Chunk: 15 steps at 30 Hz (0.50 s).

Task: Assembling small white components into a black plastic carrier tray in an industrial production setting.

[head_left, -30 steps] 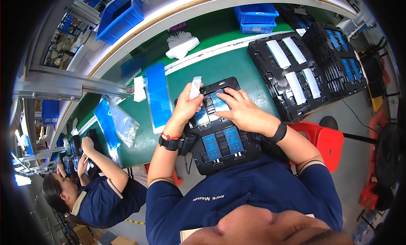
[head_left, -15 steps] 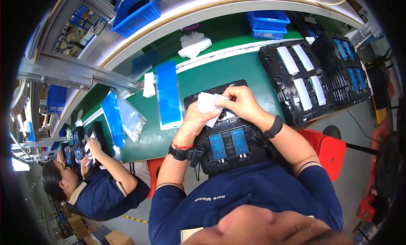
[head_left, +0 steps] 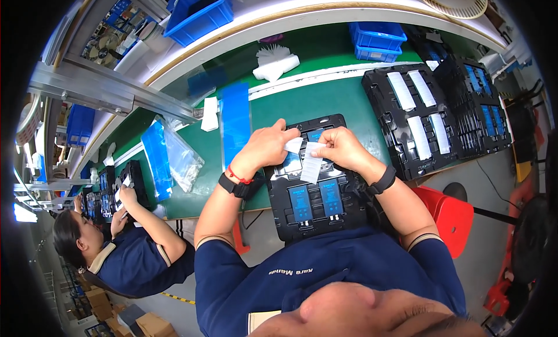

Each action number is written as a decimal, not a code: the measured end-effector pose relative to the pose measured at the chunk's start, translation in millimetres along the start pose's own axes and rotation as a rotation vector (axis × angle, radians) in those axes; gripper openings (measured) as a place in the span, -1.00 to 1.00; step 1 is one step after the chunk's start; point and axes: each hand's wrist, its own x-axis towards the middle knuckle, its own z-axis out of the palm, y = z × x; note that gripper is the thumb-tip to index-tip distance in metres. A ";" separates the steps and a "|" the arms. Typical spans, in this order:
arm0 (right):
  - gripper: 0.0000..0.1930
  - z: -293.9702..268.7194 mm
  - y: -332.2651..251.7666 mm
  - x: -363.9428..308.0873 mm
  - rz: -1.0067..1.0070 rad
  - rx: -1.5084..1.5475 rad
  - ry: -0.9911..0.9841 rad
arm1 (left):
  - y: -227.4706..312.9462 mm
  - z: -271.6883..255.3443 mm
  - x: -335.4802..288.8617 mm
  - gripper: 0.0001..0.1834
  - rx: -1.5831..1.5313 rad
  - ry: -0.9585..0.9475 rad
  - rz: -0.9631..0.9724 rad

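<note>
Above the black plastic tray (head_left: 280, 216) in front of me, my left hand (head_left: 264, 146) pinches a small white paper piece (head_left: 293, 145). My right hand (head_left: 344, 149) grips a longer white paper strip (head_left: 311, 169) between thumb and fingers, hanging down over the tray. The two papers are close together; whether they touch I cannot tell. In the tray's near half lie two flat blue batteries (head_left: 300, 204) side by side, tabs toward me. Blue also shows in the far half, where my hands and the papers hide most of it.
At right, another black tray (head_left: 401, 125) carries several white strips, beside stacked trays (head_left: 474, 139) with blue batteries. Blue sheets (head_left: 235, 116), a clear plastic bag (head_left: 183, 162) and a white roll (head_left: 276, 70) lie on the green bench. A co-worker (head_left: 128, 250) sits at left; a red stool (head_left: 444, 221) stands at right.
The papers, held close together before, are now drawn apart, one in each hand. My left hand has shifted left and up. More of the tray and strip shows.
</note>
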 end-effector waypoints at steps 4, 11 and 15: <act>-0.79 -2.3 -7.9 -3.8 0.026 -0.068 -0.004 | 3.2 -2.8 11.2 -0.56 0.055 -0.005 0.008; -0.83 -8.9 -2.5 -2.1 0.059 0.026 -0.083 | -6.0 -10.7 13.7 -0.53 -0.076 -0.150 0.128; -0.80 -4.1 3.2 -0.2 0.082 0.089 -0.051 | -6.6 -15.0 24.6 -0.58 -0.082 -0.236 0.111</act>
